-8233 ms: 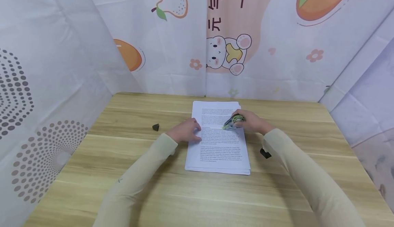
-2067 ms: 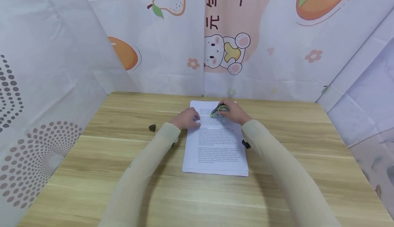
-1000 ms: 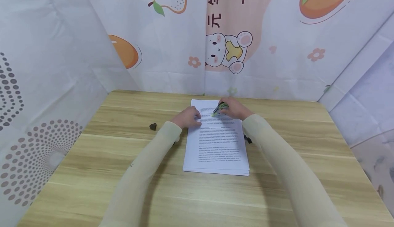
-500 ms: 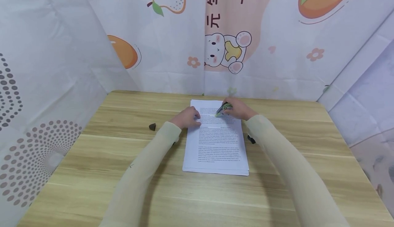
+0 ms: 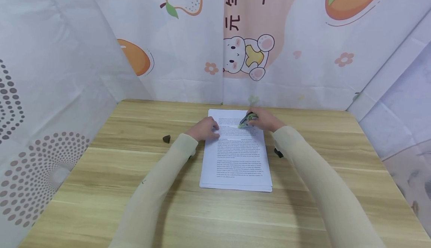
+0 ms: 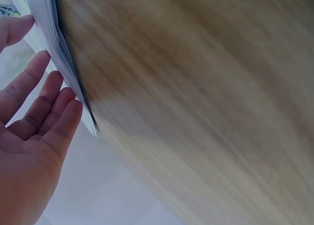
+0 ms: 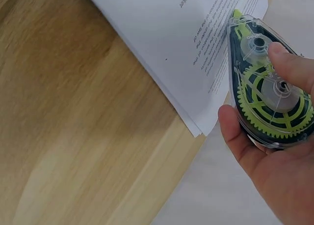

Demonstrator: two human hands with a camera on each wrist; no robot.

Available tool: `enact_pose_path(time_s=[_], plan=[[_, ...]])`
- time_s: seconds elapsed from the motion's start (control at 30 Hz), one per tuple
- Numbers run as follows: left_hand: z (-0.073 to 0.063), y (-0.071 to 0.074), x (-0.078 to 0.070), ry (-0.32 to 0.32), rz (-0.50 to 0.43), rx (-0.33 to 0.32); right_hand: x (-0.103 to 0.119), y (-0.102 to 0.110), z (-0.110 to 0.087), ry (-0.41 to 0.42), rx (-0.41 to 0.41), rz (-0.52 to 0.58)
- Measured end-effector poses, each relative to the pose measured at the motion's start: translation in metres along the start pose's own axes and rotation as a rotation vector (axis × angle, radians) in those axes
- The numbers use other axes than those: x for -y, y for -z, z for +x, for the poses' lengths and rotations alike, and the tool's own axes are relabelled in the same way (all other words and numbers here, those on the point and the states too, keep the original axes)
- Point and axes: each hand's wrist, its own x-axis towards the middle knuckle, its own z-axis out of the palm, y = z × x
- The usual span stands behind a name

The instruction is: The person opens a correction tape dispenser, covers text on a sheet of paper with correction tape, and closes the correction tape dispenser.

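Note:
A stack of printed paper sheets [image 5: 239,182] lies on the wooden table. My right hand [image 5: 265,119] grips a correction tape dispenser [image 7: 274,97] with a clear case and lime-green gears, thumb on its upper side. Its green tip meets the upper text of the top sheet in the head view. A white gap [image 5: 234,139] breaks a text line lower on that sheet. Along the stack's left edge rests my left hand [image 5: 203,128], fingers loosely bent and thumb apart; in the left wrist view the fingertips touch the sheets' edges.
One small black piece [image 5: 166,138] lies left of the stack, another [image 5: 278,153] right of it beside the right sleeve. A dark bit shows by the left sleeve. Behind the table [image 5: 134,203] hangs a printed white curtain [image 5: 188,53].
Since the oldest frame, both hands have moved up the page, and the white gap has appeared in the text. During the last second the correction tape dispenser has slid right; the left hand stays put.

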Motion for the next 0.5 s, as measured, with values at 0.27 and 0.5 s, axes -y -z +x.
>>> enact_pose_path(time_s=[0.27,0.5], plan=[[-0.0002,-0.0007,0.0003,0.009,-0.007,-0.006,-0.0008,0.0015,-0.0025,0.010,-0.006,0.004],[0.0002,-0.0002,-0.0002,-0.016,0.007,-0.014,-0.0050,-0.0010,-0.0034,-0.004,-0.018,0.053]])
